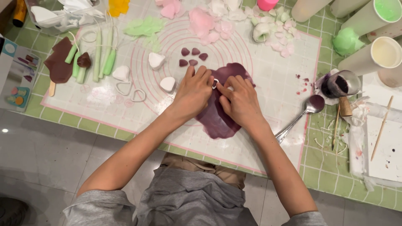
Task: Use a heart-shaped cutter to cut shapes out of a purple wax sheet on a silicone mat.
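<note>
A flat sheet of dark purple clay (217, 119) lies on a translucent mat (268, 75) with pink circle markings. My left hand (193, 92) and my right hand (240, 102) meet over the sheet's upper part, fingertips pressing a small white cutter (215, 83) into it. Several small purple heart-shaped pieces (192, 56) lie just beyond my hands. The cutter is mostly hidden by my fingers.
White heart cutters (138, 95) and white clay hearts (167, 83) lie to the left, beside green clay rods (98, 56) and a brown clay piece (60, 62). A spoon (303, 113), a small jar of dark colour (340, 83), cups (377, 54) and pink petals (205, 23) stand right and far.
</note>
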